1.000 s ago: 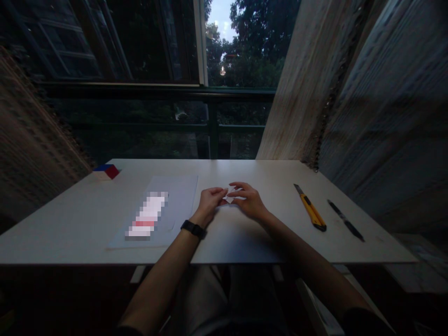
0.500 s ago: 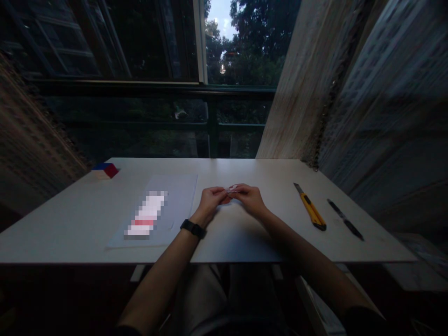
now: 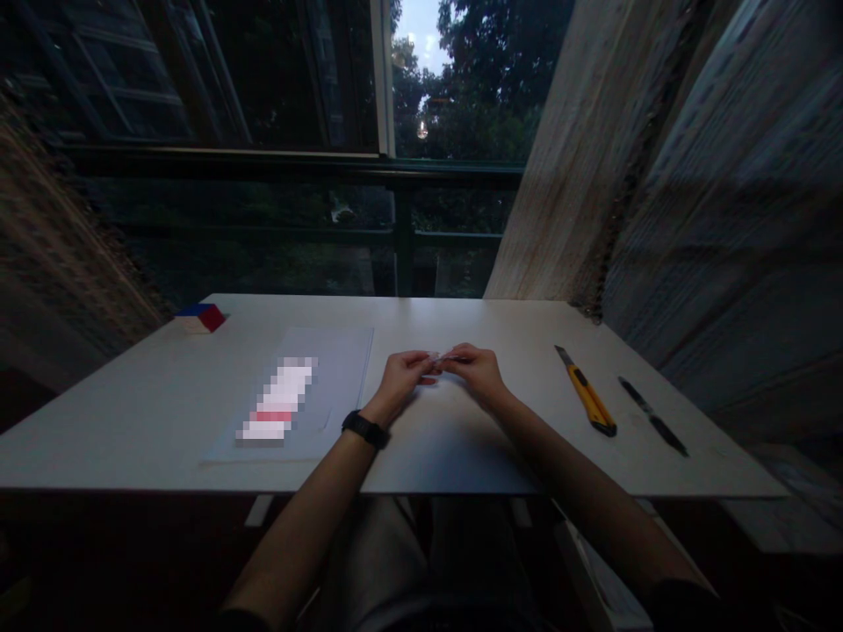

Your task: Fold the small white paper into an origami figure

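Above the middle of the table, my left hand and my right hand meet, fingertips pinched together. Between them is a small pale, shiny piece, thin like paper or plastic film; the fingers cover most of it, and its kind cannot be made out. Both hands grip it at once. Left of my left hand lie white paper sheets, partly covered by a pixelated patch. A yellow utility knife with its blade out lies to the right of my right hand.
A black pen rests beyond the knife, near the right edge of the white table. At the back left corner sits a cube with blue, red and white faces. Curtains and a window stand behind the table.
My fingers have shifted slightly around the small pale piece, and less of it shows now. The view has moved a little; the things on the table stay in place.
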The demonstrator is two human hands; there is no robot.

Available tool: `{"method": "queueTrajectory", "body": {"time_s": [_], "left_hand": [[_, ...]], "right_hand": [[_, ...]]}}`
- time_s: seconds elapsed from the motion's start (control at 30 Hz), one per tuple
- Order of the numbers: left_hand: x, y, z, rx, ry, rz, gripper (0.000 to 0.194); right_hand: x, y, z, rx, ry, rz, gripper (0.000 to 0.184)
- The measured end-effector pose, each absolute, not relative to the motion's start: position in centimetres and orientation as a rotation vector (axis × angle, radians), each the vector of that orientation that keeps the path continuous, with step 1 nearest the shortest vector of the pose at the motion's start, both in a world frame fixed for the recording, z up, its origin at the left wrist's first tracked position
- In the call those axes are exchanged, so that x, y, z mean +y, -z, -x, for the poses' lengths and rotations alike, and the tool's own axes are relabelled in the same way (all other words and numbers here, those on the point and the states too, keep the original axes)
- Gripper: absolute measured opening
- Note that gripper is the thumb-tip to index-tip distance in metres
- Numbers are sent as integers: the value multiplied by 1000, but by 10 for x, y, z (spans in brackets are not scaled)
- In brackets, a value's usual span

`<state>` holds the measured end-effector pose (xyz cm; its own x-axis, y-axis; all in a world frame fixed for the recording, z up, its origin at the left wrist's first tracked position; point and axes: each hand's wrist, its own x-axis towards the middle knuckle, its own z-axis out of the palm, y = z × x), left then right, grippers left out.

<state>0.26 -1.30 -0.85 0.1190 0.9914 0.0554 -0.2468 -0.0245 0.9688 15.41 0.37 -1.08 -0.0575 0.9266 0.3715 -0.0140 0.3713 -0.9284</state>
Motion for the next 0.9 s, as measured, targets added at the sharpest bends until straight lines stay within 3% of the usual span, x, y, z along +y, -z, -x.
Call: {"method": "queueTrajectory", "body": {"time_s": [0.37,0.73,0.9], "left_hand": [[-13,5,-2,1023,-1420,-1048,31],[-15,2,0,984,-1351,-1022,33],[-18,-3,2,925,-1288,-1069,35]], "right_hand": [[1,8,-152,-1418,-1057,864,23],[2,7,-156,-1411,-1109,951,28],[4,8,-158,-1368,-1068,928,38]]}}
